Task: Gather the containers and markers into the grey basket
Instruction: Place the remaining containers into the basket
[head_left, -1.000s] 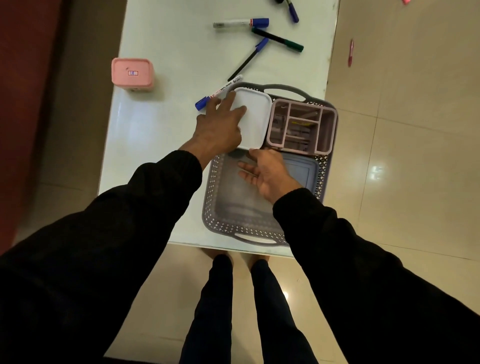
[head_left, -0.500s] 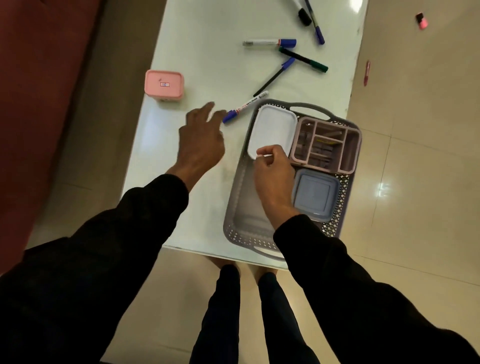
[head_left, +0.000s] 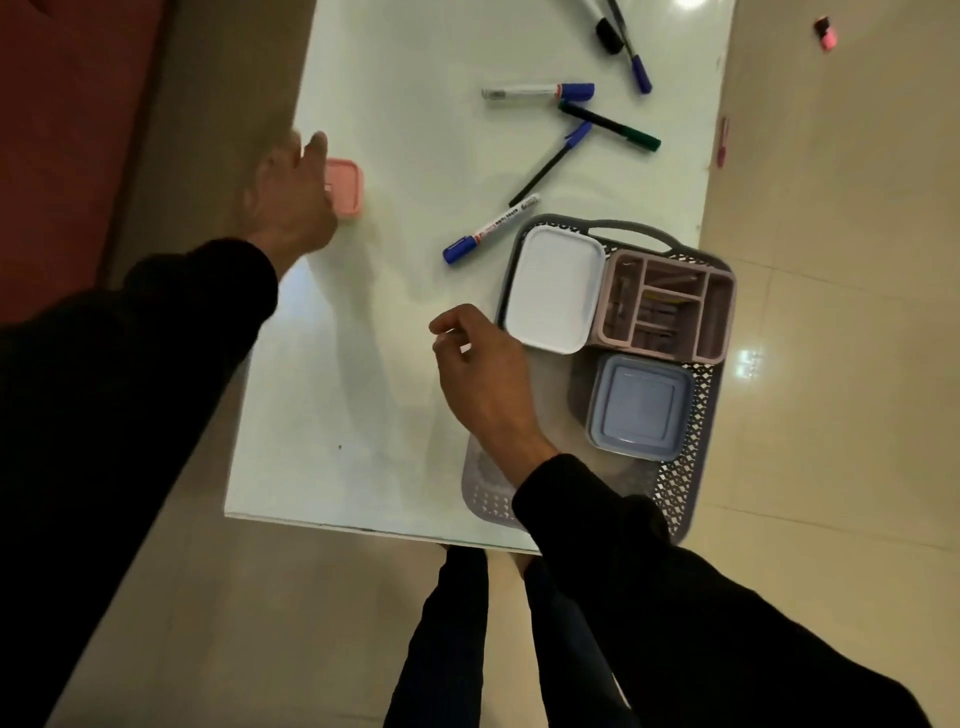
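Left hand (head_left: 291, 200) spread, seemingly empty, over pink container (head_left: 344, 193) at ten o'clock, risking a shove off the table (head_left: 395, 322) edge; right hand (head_left: 480, 374) loosely curled, empty

You have one view only, from the head camera, looking steeply down over the near edge of the desk (head_left: 395, 322). It sits high above the desk, wide enough to take in the tiled floor (head_left: 831, 364) right of the desk.
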